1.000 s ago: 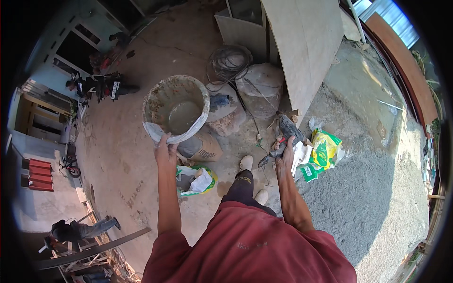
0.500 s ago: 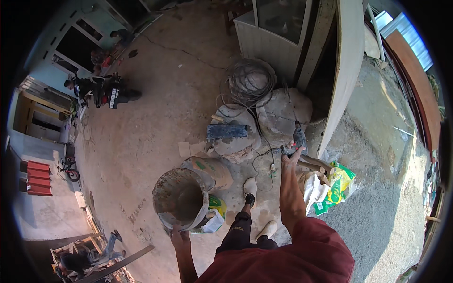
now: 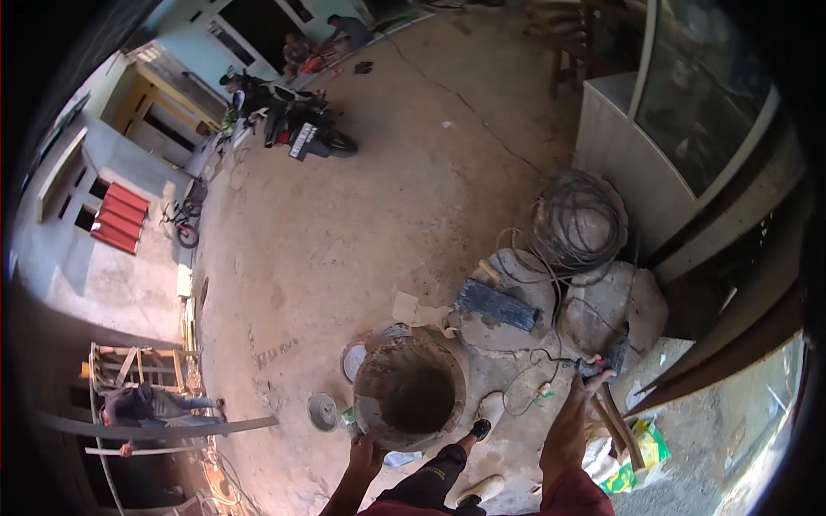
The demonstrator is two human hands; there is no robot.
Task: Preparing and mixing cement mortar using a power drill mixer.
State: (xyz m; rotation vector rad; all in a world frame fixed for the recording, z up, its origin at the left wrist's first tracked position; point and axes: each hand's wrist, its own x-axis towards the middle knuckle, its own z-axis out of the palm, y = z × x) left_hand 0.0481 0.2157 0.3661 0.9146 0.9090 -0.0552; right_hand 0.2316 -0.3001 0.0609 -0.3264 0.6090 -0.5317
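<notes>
My left hand [image 3: 368,452] grips the near rim of a large mortar-crusted bucket [image 3: 368,391]. The bucket's dark inside faces up, and how deep its contents are I cannot tell. My right hand [image 3: 595,383] is closed around a dark power drill [image 3: 613,351] with red on it, lying by a round concrete slab [image 3: 647,301]; its working end is hard to make out. A thin cord loops on the floor beside the drill. Left of it, a dark mortar-stained rectangular tray [image 3: 497,304] rests on another concrete slab [image 3: 529,268] next to a wooden handle.
Coiled cable [image 3: 581,225] covers a third slab by a glass-fronted cabinet [image 3: 680,129]. Wooden pieces [image 3: 621,426] and a green-yellow bag [image 3: 650,443] lie at right. A small pail [image 3: 323,411] stands left. Farther off are a motorcycle [image 3: 297,120], a bent-over person [image 3: 155,404] and two people.
My view has turned left, so everything sits farther right in the picture. The small pail now shows beside the bucket. Both hands keep hold of the bucket rim and the drill.
</notes>
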